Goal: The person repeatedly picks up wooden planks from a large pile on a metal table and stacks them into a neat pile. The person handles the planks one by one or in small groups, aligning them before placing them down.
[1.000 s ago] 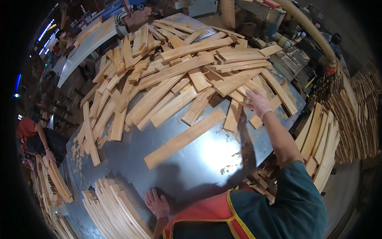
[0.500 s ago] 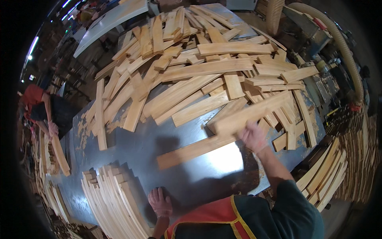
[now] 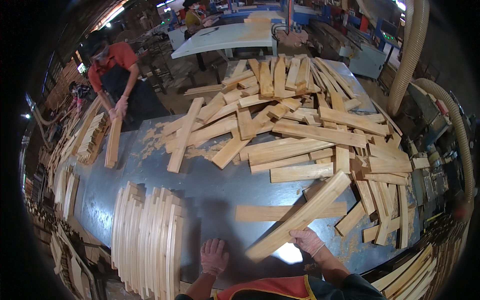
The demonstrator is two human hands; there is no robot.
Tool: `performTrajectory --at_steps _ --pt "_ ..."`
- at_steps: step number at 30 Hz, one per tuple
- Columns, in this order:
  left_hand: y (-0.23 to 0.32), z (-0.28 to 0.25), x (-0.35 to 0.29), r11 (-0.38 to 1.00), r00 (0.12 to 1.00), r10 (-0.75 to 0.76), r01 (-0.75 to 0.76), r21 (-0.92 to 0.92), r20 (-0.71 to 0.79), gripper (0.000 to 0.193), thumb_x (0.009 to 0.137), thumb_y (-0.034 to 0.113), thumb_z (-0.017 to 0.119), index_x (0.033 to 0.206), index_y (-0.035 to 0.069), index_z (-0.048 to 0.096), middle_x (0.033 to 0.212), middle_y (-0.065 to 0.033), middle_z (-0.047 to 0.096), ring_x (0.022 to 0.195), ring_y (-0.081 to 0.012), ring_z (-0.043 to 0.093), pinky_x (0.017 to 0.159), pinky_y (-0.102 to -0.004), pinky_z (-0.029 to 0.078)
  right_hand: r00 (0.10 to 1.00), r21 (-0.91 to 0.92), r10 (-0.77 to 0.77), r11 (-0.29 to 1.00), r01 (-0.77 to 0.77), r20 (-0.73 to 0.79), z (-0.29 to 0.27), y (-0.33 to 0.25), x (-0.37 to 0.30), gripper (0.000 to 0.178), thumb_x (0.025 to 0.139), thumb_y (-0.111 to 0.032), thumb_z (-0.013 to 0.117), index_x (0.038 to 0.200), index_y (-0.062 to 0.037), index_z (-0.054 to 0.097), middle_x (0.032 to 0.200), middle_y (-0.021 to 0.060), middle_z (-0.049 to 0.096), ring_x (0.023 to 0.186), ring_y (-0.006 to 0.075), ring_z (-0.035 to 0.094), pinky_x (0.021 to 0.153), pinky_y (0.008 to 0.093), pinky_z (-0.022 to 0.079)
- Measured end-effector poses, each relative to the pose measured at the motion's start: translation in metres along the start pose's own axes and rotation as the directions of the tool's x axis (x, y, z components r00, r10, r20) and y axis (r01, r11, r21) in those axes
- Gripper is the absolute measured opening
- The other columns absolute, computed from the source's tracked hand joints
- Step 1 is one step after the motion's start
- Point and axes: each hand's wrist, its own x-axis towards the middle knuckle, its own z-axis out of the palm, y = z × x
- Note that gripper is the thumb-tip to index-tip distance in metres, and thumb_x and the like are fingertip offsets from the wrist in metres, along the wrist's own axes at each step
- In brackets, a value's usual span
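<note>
Tan wooden board (image 3: 300, 217), long and flat, slants across the frame's lower centre, clamped in my right hand (image 3: 307, 241), my empty left hand (image 3: 215, 257) resting uncurled on grey metal tabletop (image 3: 205, 190), this handling step seemingly needing steady balance next.

A person in a red shirt and dark apron (image 3: 127, 80) stood at left, with a glowing white strip light (image 3: 115, 15) overhead.
Farther back, a second person in a yellowish top (image 3: 192, 20) was behind a long white tabletop (image 3: 220, 42); at right, a thick beige ribbed hose (image 3: 409, 60) hung down, and another curved beige ribbed hose (image 3: 454, 107) arched beside it.
</note>
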Motion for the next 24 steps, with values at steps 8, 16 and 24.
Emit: performTrajectory --at_steps 8,16,24 --pt "-0.001 -0.031 0.03 0.828 0.961 -0.068 0.205 -0.523 0.268 0.044 0.089 0.033 0.069 0.129 0.016 0.066 0.127 -0.0099 0.068 0.119 -0.0394 0.061 0.103 -0.0536 0.046 0.956 -0.117 0.16 0.984 -0.135 0.245 0.068 0.088 0.009 0.039 0.097 -0.008 0.071 0.136 -0.0021 0.065 0.129 0.0122 0.073 0.119 0.0271 0.069 0.105 0.0413 0.057" --pt "0.029 -0.101 0.001 0.344 0.653 -0.449 0.757 -0.556 0.61 0.049 0.092 0.042 0.078 0.115 0.0 0.075 0.11 -0.0135 0.075 0.107 -0.0294 0.07 0.091 -0.0443 0.056 0.992 -0.452 -0.022 0.889 0.078 0.128 0.114 0.101 0.012 0.028 0.099 -0.029 0.069 0.118 -0.0083 0.064 0.087 -0.0007 0.058 0.077 0.0102 0.05 0.068 0.0276 0.043" --pt "-0.115 -0.05 -0.09 0.744 0.867 -0.493 0.461 0.484 -0.069 0.075 0.094 0.029 0.069 0.161 0.014 0.039 0.163 -0.013 0.043 0.148 -0.0372 0.043 0.118 -0.0523 0.04 0.856 0.123 -0.414 0.875 0.468 -0.309 -0.03 -0.077 -0.055 0.025 0.098 -0.026 0.073 0.095 -0.0056 0.06 0.09 0.0117 0.067 0.081 0.0278 0.067 0.077 0.043 0.06"
